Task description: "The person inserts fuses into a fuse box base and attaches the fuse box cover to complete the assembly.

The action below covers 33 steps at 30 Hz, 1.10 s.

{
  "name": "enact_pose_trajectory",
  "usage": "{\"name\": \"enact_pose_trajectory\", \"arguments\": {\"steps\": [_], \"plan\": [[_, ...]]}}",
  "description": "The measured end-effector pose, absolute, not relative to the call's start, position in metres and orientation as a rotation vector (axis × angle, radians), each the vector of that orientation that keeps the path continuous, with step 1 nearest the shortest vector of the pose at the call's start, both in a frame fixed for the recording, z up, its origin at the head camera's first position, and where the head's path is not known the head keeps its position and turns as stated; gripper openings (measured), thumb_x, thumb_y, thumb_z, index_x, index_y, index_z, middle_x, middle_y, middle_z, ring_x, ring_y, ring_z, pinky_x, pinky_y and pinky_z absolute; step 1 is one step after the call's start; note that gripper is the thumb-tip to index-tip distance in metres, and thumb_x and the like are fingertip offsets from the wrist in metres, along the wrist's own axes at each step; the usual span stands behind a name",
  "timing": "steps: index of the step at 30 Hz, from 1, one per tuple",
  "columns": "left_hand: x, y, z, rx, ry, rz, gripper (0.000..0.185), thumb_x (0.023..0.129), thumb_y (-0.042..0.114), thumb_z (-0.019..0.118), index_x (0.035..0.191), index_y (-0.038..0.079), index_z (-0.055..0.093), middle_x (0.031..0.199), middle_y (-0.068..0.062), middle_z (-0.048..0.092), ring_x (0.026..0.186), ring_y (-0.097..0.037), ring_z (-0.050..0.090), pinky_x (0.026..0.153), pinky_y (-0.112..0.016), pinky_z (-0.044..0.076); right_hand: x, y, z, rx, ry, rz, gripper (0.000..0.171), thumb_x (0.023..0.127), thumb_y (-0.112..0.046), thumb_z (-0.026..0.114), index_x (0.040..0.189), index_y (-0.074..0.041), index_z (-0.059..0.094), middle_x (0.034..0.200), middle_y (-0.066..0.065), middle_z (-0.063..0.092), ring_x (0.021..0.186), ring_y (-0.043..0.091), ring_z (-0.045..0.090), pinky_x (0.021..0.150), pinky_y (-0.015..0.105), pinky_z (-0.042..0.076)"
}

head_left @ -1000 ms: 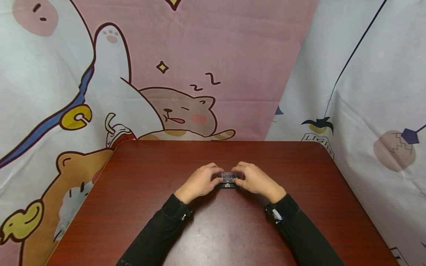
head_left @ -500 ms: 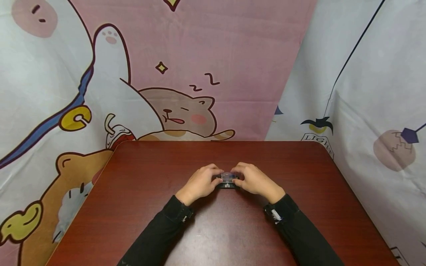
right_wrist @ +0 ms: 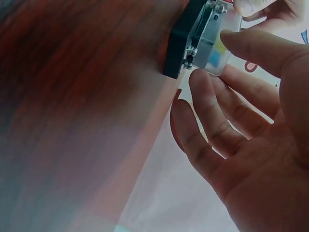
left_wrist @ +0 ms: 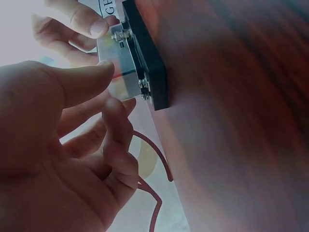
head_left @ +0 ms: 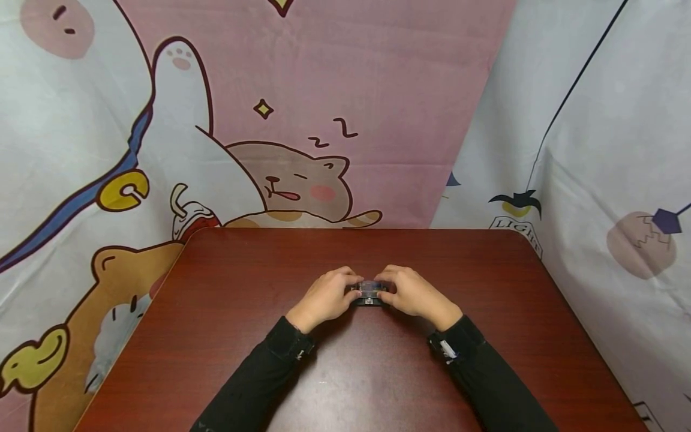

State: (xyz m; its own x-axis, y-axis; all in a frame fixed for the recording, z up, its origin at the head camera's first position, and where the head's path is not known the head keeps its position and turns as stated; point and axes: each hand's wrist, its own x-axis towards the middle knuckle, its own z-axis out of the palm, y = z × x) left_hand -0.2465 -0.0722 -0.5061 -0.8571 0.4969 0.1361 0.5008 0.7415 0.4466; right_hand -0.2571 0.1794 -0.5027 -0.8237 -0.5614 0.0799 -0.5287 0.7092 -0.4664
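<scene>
hands meet at the middle of the dark red wooden counter (head_left: 227,336). left hand (head_left: 324,297) and right hand (head_left: 412,294) each pinch one end of a small device (head_left: 368,292): a clear plastic block (left_wrist: 118,63) screwed onto a black base (left_wrist: 149,58). the base rests flat on the counter. thumb and curled fingers (right_wrist: 212,111) of both hands touch the clear block from opposite sides. cartoon-print curtains (head_left: 270,120) hang behind the counter.
</scene>
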Motion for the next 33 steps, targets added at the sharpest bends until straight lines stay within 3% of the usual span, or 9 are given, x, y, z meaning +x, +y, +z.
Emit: {"name": "enact_pose_trajectory", "arguments": {"steps": [15, 19, 25, 27, 30, 33], "plan": [[-0.248, -0.077, -0.497, -0.842, -2.925, -0.780, 0.045, 0.106, 0.027, 0.076, 0.149, 0.011, 0.070, 0.136, -0.005, 0.075, 0.122, -0.027, 0.075, 0.103, -0.048, 0.061, -0.258, 0.185, -0.501, -0.915, 2.843, -0.777, 0.044, 0.107, -0.033, 0.076, 0.143, -0.008, 0.072, 0.125, 0.005, 0.076, 0.101, 0.018, 0.069, 0.089, 0.039, 0.058], [-0.249, -0.079, -0.494, -0.806, -2.892, -0.814, 0.037, 0.107, 0.026, 0.074, 0.142, 0.012, 0.075, 0.131, -0.004, 0.077, 0.119, -0.025, 0.076, 0.101, -0.049, 0.062, -0.259, 0.187, -0.499, -0.907, 2.907, -0.818, 0.038, 0.109, -0.031, 0.072, 0.139, -0.007, 0.075, 0.121, 0.004, 0.077, 0.099, 0.015, 0.070, 0.089, 0.040, 0.060], [-0.250, -0.084, -0.484, -0.739, -2.786, -0.817, 0.025, 0.109, 0.027, 0.071, 0.127, 0.014, 0.082, 0.119, -0.001, 0.079, 0.102, -0.019, 0.073, 0.091, -0.044, 0.061, -0.259, 0.187, -0.490, -0.806, 3.045, -0.892, 0.030, 0.108, -0.029, 0.072, 0.132, -0.011, 0.078, 0.111, 0.000, 0.077, 0.088, 0.013, 0.066, 0.080, 0.036, 0.056], [-0.251, -0.085, -0.482, -0.701, -2.744, -0.802, 0.024, 0.110, 0.028, 0.069, 0.126, 0.015, 0.082, 0.119, 0.000, 0.079, 0.106, -0.022, 0.074, 0.096, -0.046, 0.060, -0.259, 0.188, -0.489, -0.747, 3.080, -0.904, 0.032, 0.109, -0.031, 0.071, 0.134, -0.012, 0.077, 0.116, 0.003, 0.078, 0.093, 0.018, 0.069, 0.083, 0.040, 0.059], [-0.251, -0.086, -0.481, -0.628, -2.700, -0.776, 0.027, 0.111, 0.029, 0.067, 0.130, 0.016, 0.081, 0.125, -0.002, 0.080, 0.118, -0.027, 0.074, 0.106, -0.051, 0.056, -0.259, 0.189, -0.489, -0.645, 3.109, -0.880, 0.044, 0.111, -0.037, 0.067, 0.146, -0.011, 0.070, 0.136, 0.011, 0.075, 0.118, 0.031, 0.073, 0.100, 0.053, 0.060], [-0.251, -0.088, -0.480, -0.571, -2.671, -0.739, 0.032, 0.112, 0.030, 0.065, 0.137, 0.015, 0.077, 0.136, -0.006, 0.077, 0.129, -0.030, 0.071, 0.110, -0.055, 0.052, -0.259, 0.191, -0.488, -0.562, 3.122, -0.826, 0.057, 0.113, -0.044, 0.063, 0.159, -0.012, 0.058, 0.157, 0.017, 0.062, 0.143, 0.041, 0.060, 0.116, 0.064, 0.051]]}}
